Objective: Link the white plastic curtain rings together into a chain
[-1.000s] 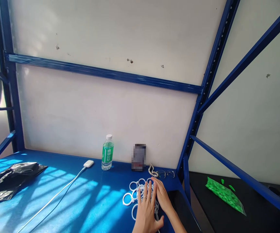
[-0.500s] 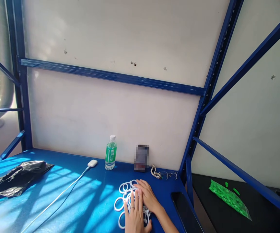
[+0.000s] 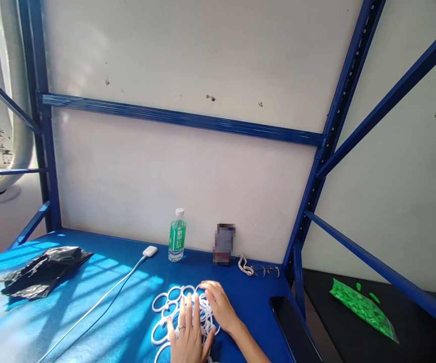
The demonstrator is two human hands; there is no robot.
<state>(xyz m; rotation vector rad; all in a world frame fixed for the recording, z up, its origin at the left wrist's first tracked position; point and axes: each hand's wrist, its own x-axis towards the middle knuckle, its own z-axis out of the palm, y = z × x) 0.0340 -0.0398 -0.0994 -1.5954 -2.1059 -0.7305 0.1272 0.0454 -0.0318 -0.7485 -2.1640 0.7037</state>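
Several white rings (image 3: 160, 302) lie in a loose pile on the blue tabletop, some overlapping. My left hand (image 3: 188, 327) rests flat over the pile with its fingers stretched forward and apart, a finger ring on one of them. Along the pile's right side is my right hand (image 3: 220, 305), its fingers slightly bent and touching the rings at the far right edge. Neither hand is closed round anything. The rings under my palms are partly hidden.
At the back stand a water bottle (image 3: 177, 237) and a blurred upright object (image 3: 224, 245), with glasses (image 3: 266, 271) nearby. A phone (image 3: 293, 327) lies right, a white cable (image 3: 100, 300) and black plastic bag (image 3: 47, 272) left. A bag of green pieces (image 3: 364, 307) sits beyond the blue frame.
Both hands have moved left, the left one further, and the white rings have spread out to the left. The camera view has shifted slightly.
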